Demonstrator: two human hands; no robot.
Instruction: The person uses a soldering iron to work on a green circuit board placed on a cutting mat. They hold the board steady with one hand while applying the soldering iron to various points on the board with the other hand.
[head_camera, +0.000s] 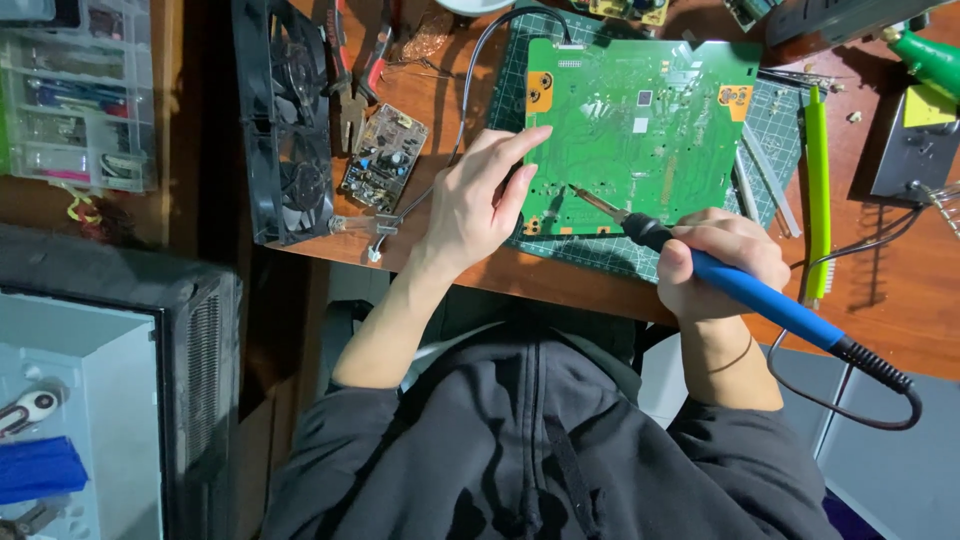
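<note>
I see the desk (900, 320) first, brown wood, with a green cutting mat (600, 255) on it and the big green board (640, 130) lying flat on the mat, near the front edge. Left of the mat stand 2 black fans (288, 120) in 1 frame, and beside them lies a small brown board (383, 157). A clear parts box (75, 95) sits far left.

My left hand (480, 205) rests on the board's lower left part, fingers loosely curled and the forefinger stretched out flat on the green surface; it grips nothing, only presses the board down. My right hand (722, 262) is closed round the blue handle of the iron (735, 285), pen-fashion, and its cord loops off to the right. The tip (583, 195) points at the board's lower left area, just beside my left fingers; I cannot tell whether it touches the surface.

To do this well, I judge that the left hand should hold the board dead steady while keeping its fingertips apart from the hot tip. The right wrist wants bracing on the desk edge, so the tip meets 1 joint only and does not skate across neighbouring pads.

A green brush (818, 190) lies right of the board.
</note>
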